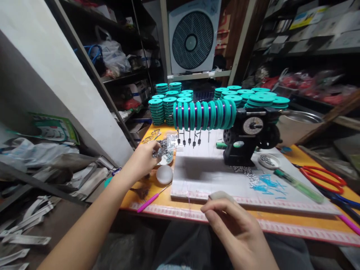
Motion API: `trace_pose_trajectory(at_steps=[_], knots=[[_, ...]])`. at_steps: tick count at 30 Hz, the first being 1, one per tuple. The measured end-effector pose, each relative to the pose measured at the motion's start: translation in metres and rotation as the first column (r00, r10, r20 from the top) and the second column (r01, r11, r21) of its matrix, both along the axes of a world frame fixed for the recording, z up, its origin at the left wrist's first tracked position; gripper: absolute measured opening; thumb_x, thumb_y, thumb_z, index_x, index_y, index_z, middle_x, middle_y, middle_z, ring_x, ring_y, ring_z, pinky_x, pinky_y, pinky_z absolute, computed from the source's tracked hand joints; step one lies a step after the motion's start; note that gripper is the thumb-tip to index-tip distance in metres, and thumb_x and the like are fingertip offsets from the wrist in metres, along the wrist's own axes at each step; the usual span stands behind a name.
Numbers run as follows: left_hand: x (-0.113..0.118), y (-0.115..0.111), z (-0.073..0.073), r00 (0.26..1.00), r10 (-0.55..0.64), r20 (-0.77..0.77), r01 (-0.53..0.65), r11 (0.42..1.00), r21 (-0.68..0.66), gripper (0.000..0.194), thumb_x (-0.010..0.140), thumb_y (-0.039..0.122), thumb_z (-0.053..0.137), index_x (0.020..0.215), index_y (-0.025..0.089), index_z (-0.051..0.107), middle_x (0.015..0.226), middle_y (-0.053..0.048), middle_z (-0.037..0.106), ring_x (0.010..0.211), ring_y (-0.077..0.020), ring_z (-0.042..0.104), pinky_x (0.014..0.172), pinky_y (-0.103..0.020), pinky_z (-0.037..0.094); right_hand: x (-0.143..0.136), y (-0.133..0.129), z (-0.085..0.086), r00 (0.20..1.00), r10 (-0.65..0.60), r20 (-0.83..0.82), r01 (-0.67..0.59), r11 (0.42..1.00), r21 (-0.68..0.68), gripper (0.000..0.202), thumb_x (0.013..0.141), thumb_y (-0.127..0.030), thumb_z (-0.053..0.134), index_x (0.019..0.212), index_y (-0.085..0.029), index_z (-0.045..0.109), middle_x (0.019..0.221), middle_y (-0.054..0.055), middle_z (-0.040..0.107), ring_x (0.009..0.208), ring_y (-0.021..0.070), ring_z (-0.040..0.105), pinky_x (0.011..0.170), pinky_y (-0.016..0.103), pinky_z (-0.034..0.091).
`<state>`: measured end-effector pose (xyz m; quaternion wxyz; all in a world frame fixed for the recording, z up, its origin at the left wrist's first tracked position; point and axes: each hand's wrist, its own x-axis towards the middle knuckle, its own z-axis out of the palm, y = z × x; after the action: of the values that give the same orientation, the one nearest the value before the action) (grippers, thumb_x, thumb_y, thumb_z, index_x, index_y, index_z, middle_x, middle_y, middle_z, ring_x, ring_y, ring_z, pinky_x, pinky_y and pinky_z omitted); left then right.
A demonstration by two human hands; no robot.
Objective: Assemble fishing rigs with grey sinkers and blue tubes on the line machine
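My left hand (147, 157) reaches to the left of the board, its bent fingers among small grey parts (161, 144) beside a clear plastic bag (174, 141) and a small dish (166, 159). What its fingertips hold is hidden. Near the front edge, my right hand (239, 228) has thumb and forefinger pressed together, with a pale wrap (222, 195) on one finger; anything pinched there is too fine to see. Ahead, a row of teal spools (205, 114) sits on a black winding machine (243, 137), small dark weighted pieces (189, 141) hanging beneath.
A white board (202, 187) lies on the orange table, bearing blue tube pieces (267, 184), silver beads (247, 174) and a green-handled tool (299, 185). Red-handled scissors (323, 178) lie right. A pink-handled hook (148, 202) and white round lid (164, 174) lie left. Stacked teal spools (169, 108) stand behind.
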<state>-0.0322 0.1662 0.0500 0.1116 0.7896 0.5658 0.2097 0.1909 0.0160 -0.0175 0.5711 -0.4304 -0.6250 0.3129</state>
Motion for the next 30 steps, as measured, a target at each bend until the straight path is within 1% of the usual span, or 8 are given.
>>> trace_pose_trajectory(at_steps=[5,7,9,11,13,22,26,30], knots=[[0.03,-0.087,-0.01,0.899,0.009,0.437,0.021,0.998,-0.063,0.021,0.09,0.037,0.064,0.098,0.022,0.076,0.088,-0.005,0.08,0.064,-0.0149,0.066,0.059,-0.024,0.052,-0.005,-0.007,0.001,0.985,-0.047,-0.165,0.031,0.995,-0.097,0.013,0.094,-0.035,0.068,0.084,-0.028,0.074,0.078,-0.001,0.069,0.069,0.0115,0.07,0.061,0.013,0.056],[0.045,-0.116,-0.024,0.528,0.266,0.807,0.158,0.903,-0.4,0.028,0.079,0.046,0.08,0.093,0.022,0.078,0.075,-0.005,0.078,0.041,-0.005,0.042,0.04,-0.017,0.035,-0.006,-0.011,0.002,0.984,-0.088,-0.154,0.069,0.989,-0.128,0.018,0.094,-0.04,0.067,0.082,-0.028,0.073,0.077,-0.001,0.068,0.068,0.0119,0.068,0.059,0.014,0.054],[0.058,-0.137,-0.037,0.195,0.446,0.873,0.272,0.831,-0.485,0.03,0.067,0.043,0.091,0.084,0.022,0.078,0.067,-0.001,0.074,0.038,0.0007,0.026,0.038,-0.012,0.024,-0.005,-0.014,0.002,0.992,-0.096,-0.078,0.09,0.993,-0.081,0.016,0.095,-0.037,0.065,0.084,-0.029,0.072,0.076,-0.002,0.067,0.065,0.0115,0.066,0.057,0.016,0.051],[0.067,-0.149,-0.046,-0.005,0.53,0.848,0.311,0.807,-0.502,0.027,0.061,0.037,0.095,0.076,0.022,0.078,0.064,0.002,0.07,0.04,0.0028,0.018,0.038,-0.01,0.018,-0.004,-0.016,0.003,0.994,-0.112,0.021,0.111,0.994,0.018,0.012,0.095,-0.029,0.064,0.085,-0.028,0.071,0.073,-0.004,0.065,0.063,0.0113,0.063,0.058,0.018,0.051],[0.072,-0.156,-0.05,-0.103,0.566,0.818,0.323,0.797,-0.511,0.025,0.06,0.034,0.096,0.071,0.021,0.078,0.064,0.002,0.069,0.042,0.0034,0.014,0.039,-0.009,0.016,-0.004,-0.018,0.004,0.983,-0.138,0.118,0.124,0.985,0.123,0.011,0.092,-0.021,0.064,0.085,-0.027,0.068,0.071,-0.004,0.063,0.061,0.0113,0.061,0.059,0.019,0.05],[0.077,-0.166,-0.056,-0.172,0.572,0.802,0.401,0.784,-0.474,0.026,0.058,0.036,0.097,0.066,0.022,0.076,0.068,0.002,0.07,0.041,0.0047,0.011,0.036,-0.009,0.012,-0.008,-0.026,0.0,0.935,-0.206,0.288,0.14,0.962,0.234,0.014,0.09,-0.012,0.056,0.082,-0.024,0.06,0.071,-0.003,0.058,0.065,0.0125,0.061,0.058,0.021,0.047],[0.077,-0.167,-0.055,-0.087,0.586,0.806,0.351,0.775,-0.526,0.027,0.059,0.04,0.096,0.069,0.021,0.078,0.052,0.008,0.053,0.04,0.0048,0.011,0.037,-0.009,0.012,-0.005,-0.026,0.0,0.941,-0.179,0.288,0.121,0.971,0.208,0.015,0.091,-0.011,0.055,0.084,-0.024,0.058,0.074,-0.003,0.056,0.068,0.0109,0.059,0.058,0.02,0.044],[0.078,-0.171,-0.054,0.006,0.516,0.857,0.126,0.85,-0.512,0.029,0.056,0.044,0.096,0.075,0.026,0.083,0.073,0.002,0.064,0.039,0.0059,0.028,0.04,-0.011,0.017,-0.002,-0.025,0.001,0.94,-0.165,0.298,0.098,0.969,0.227,0.015,0.091,-0.011,0.055,0.084,-0.024,0.057,0.073,-0.003,0.055,0.067,0.0107,0.059,0.057,0.019,0.044]])
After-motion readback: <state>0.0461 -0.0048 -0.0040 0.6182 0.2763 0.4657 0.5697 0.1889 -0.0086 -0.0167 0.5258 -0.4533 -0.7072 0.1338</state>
